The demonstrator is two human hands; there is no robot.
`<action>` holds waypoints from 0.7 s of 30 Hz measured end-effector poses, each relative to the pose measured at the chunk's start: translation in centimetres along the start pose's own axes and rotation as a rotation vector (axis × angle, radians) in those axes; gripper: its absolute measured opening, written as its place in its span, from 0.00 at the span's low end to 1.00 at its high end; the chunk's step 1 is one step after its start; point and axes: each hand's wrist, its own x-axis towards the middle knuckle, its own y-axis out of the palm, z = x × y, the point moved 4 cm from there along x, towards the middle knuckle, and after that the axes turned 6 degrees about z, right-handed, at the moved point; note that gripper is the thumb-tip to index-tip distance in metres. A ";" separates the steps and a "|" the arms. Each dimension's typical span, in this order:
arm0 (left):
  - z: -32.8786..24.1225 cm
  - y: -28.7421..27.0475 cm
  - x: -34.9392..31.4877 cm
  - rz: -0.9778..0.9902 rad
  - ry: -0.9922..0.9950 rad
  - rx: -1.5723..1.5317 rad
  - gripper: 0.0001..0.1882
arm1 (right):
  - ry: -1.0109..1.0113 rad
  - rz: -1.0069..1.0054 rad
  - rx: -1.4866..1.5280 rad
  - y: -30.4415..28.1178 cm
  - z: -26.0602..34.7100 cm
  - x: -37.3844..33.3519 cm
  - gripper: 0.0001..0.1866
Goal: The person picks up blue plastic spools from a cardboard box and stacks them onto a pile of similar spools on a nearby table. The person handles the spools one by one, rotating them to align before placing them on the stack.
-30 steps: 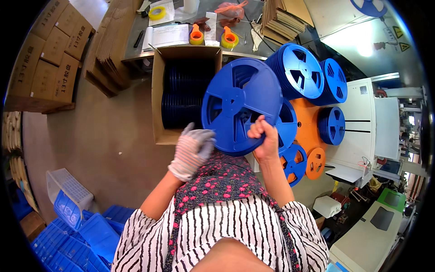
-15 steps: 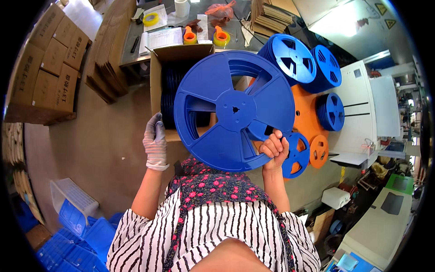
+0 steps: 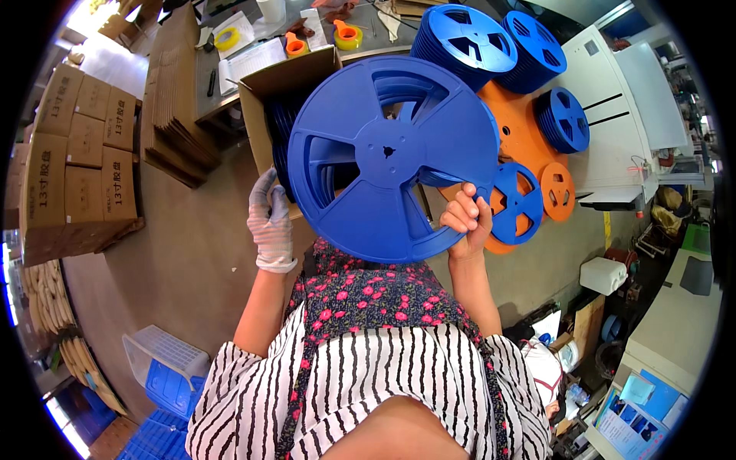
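Note:
A large blue plastic reel (image 3: 337, 222), with a hub in the middle and wide cut-out windows, is held up in front of me. My right hand (image 3: 466, 221), bare, grips its lower right rim, the fingers curled over the edge. Through its windows more blue layers show behind it. My left hand (image 3: 270, 222), in a pale striped glove with grey fingertips, is raised beside the reel's left rim and the carton's near left corner. Its fingers point up, the thumb a little apart, and no object shows in it. Behind the reel, an open cardboard carton (image 3: 253, 126) holds dark blue reels, partly hidden.
Stacks of blue reels (image 3: 469, 46) stand at the back right on an orange surface (image 3: 498, 107), beside an orange reel (image 3: 557, 192). The table behind carries tape dispensers (image 3: 347, 35) and papers. Flattened cardboard (image 3: 180, 100), stacked cartons (image 3: 77, 161) and blue crates (image 3: 172, 383) are at left.
The view has shifted and turned a little, so the reel and carton appear higher and farther left. My right hand keeps its grip on the reel; my left hand stays beside the carton's corner.

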 end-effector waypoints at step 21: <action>-3.1 1.2 3.5 0.468 -0.223 -1.174 0.49 | 0.115 -0.101 -1.102 8.9 -3.3 3.1 0.38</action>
